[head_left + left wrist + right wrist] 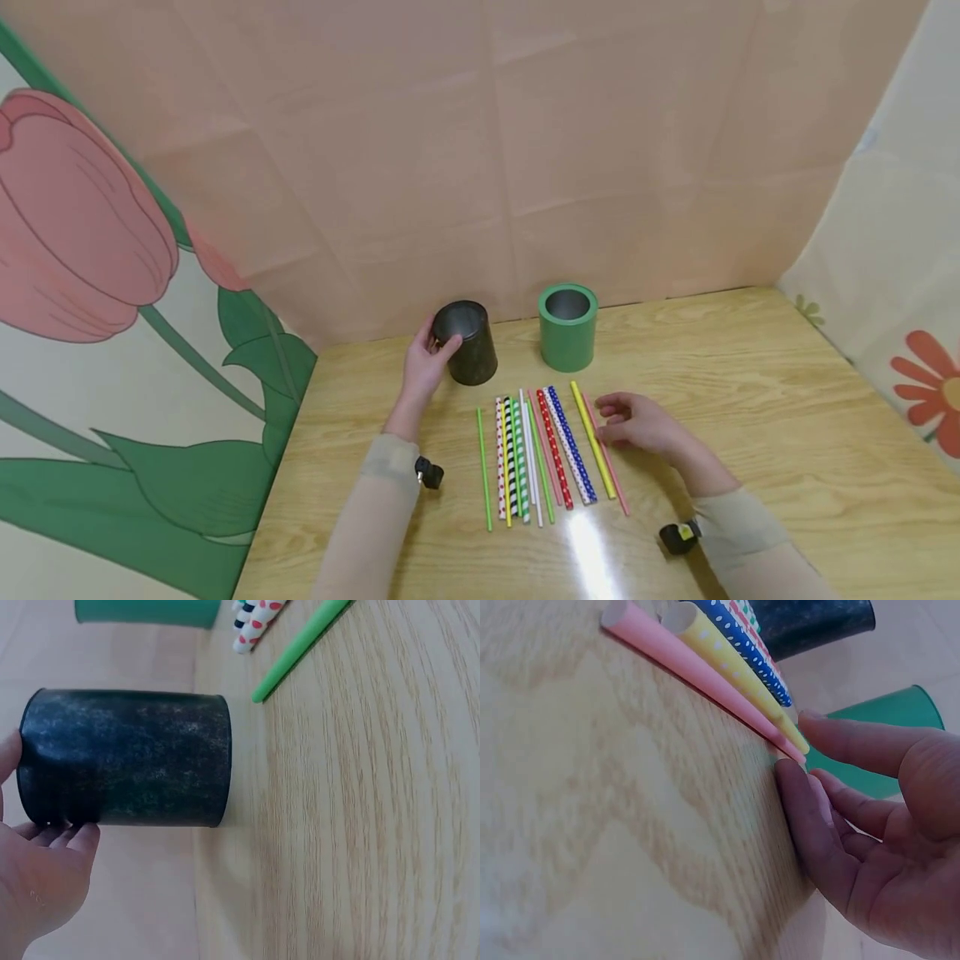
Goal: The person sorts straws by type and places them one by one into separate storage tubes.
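My left hand (424, 367) grips the upper side of a black cylindrical cup (472, 354), thumb at the rim and fingers against the left side. In the left wrist view, the cup (127, 757) has a mottled dark wall. My right hand (643, 425) is beside the right end of a row of paper straws, its thumb and fingers apart near a pink straw (617, 482). The right wrist view shows this pink straw (697, 679) alongside a yellow dotted straw (739, 675); the fingertips are close to their far ends. Whether they touch is unclear.
A green cup (567, 343) stands upright to the right of the black one. Between the hands lie several striped, dotted and plain straws, with a thin green straw (484, 475) at the left end. A pinkish cloth (495, 167) hangs behind the wooden table (735, 375).
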Demonstrator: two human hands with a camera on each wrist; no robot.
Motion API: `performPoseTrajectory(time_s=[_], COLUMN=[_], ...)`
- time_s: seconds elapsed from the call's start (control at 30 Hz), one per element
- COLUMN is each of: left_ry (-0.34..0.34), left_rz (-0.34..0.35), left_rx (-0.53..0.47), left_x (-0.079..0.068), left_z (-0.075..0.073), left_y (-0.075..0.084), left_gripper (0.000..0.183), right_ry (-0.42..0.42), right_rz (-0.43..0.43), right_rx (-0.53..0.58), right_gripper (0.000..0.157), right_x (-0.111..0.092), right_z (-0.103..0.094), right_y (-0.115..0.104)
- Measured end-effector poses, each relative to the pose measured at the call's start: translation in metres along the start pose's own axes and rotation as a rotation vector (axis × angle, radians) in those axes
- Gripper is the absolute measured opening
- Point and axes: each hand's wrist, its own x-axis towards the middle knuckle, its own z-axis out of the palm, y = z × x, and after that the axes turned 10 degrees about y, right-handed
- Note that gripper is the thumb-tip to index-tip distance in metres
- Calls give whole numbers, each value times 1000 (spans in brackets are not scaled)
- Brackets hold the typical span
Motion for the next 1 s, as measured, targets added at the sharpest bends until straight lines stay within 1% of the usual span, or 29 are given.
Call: performPoseTrajectory(time_s=[0.1, 0.23, 0.4, 0.5, 0.57, 0.7, 0.9, 1.0], left_ry=[16, 20, -25, -54, -61, -48, -54, -55], left_rz=[4, 34, 98, 101, 91, 87, 108, 106], left_rx=[14, 71, 202, 256, 244, 205, 233, 212], left_x=[1, 2, 5, 6, 6, 6, 9, 11], left_z=[1, 1, -1, -2, -3, -4, -2, -1], left_y=[0, 3, 8, 10, 9, 8, 10, 10], left_gripper=[81, 83, 88, 90, 91, 91, 94, 94], right_ry=[17, 48, 81, 87, 91, 92, 110, 116], right_rz=[8, 33, 56, 63, 72, 87, 100, 105], right_rx=[-4, 6, -37, -53, -57, -62, -63, -62], right_gripper=[65, 62, 59, 58, 58, 58, 55, 53], right_x=[1, 2, 3, 4, 4, 4, 5, 6], right_z=[1, 4, 7, 8, 9, 10, 11, 12], right_y=[-2, -4, -5, -4, -3, -3, -4, -4])
